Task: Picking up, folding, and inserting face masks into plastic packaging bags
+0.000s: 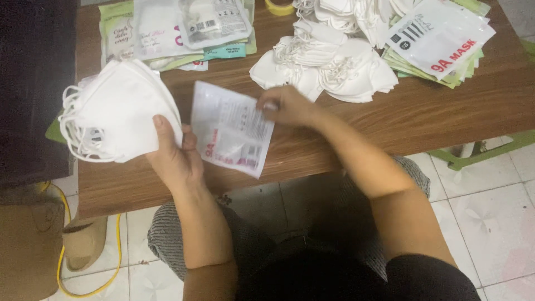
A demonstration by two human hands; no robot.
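Note:
My left hand [174,156] grips a thick stack of folded white face masks [120,108], its ear loops hanging at the left, above the left part of the wooden table [423,111]. The same hand's fingers touch the lower left corner of a flat white plastic pouch [231,128] with red and grey print. My right hand [284,105] pinches that pouch at its upper right corner. The pouch lies tilted over the table's front edge.
A loose heap of white masks [329,61] lies at the back centre. Stacks of printed pouches sit at the back right [440,36] and back left [178,28]. A yellow tape roll [278,8] is at the far edge. Tiled floor, a yellow cable [118,245] and a cardboard box [28,245] are below left.

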